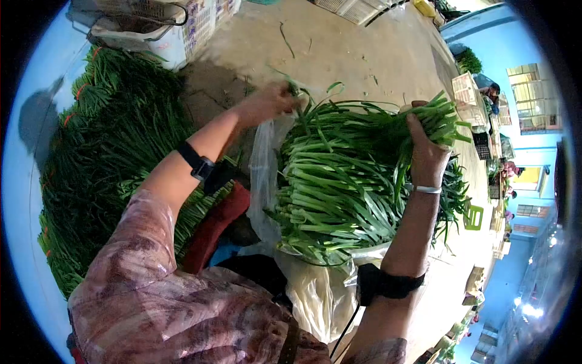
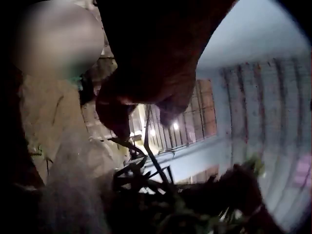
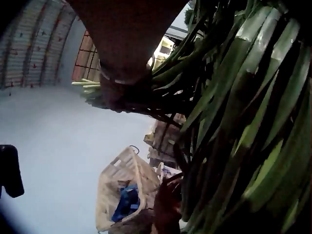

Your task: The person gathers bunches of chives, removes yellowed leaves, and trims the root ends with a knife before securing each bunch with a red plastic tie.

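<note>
A thick bunch of garlic chives [image 1: 436,118] is gripped in my right hand [image 1: 427,158], its pale cut ends pointing right. In the right wrist view the same stalk ends [image 3: 87,87] stick out past the fist. Below the hand lies a large pile of garlic chives [image 1: 339,182] on a clear plastic sheet [image 1: 264,176]. My left hand [image 1: 270,103] is raised at the pile's far left edge, pinching a few thin loose leaves. In the dark left wrist view, leaf strands [image 2: 150,151] hang from the fingertips of the left hand [image 2: 146,92].
Tied green bundles [image 1: 115,121] are heaped on the left beside a red cloth-like item [image 1: 218,224]. A white crate [image 1: 200,30] stands at the far left. Leaf scraps litter the floor [image 1: 339,48]. A green plastic stool [image 1: 474,217], stacked crates [image 1: 467,100] and people are farther right.
</note>
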Action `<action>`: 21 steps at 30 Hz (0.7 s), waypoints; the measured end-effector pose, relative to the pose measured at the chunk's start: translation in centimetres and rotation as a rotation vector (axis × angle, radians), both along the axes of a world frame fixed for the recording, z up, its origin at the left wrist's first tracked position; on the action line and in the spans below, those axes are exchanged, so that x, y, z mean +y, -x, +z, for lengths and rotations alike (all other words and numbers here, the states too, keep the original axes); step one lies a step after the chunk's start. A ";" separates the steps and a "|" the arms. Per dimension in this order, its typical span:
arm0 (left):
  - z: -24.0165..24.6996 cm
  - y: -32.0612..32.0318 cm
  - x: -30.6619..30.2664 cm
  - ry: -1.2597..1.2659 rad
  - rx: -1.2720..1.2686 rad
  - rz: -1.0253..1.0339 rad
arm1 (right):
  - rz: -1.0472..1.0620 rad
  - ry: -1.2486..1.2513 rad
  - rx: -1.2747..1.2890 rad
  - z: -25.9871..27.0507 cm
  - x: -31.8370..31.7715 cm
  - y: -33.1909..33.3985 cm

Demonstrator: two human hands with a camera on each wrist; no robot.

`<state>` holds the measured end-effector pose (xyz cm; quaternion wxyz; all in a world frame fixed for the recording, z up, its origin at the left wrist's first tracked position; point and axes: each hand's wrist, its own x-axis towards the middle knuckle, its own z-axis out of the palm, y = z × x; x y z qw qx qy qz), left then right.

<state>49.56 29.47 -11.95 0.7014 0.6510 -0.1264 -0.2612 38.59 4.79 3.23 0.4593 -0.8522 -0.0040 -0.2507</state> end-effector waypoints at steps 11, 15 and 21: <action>-10.7 -7.4 -8.7 -0.143 -0.671 -0.561 | -0.003 -0.135 -0.009 0.7 -0.6 1.1; -2.2 -4.2 -8.4 -0.516 -0.514 -0.452 | -0.003 -0.167 -0.021 1.4 -1.2 1.7; 2.5 -5.4 -7.5 -0.405 -0.496 -0.444 | -0.071 -0.167 -0.060 2.7 -1.9 2.9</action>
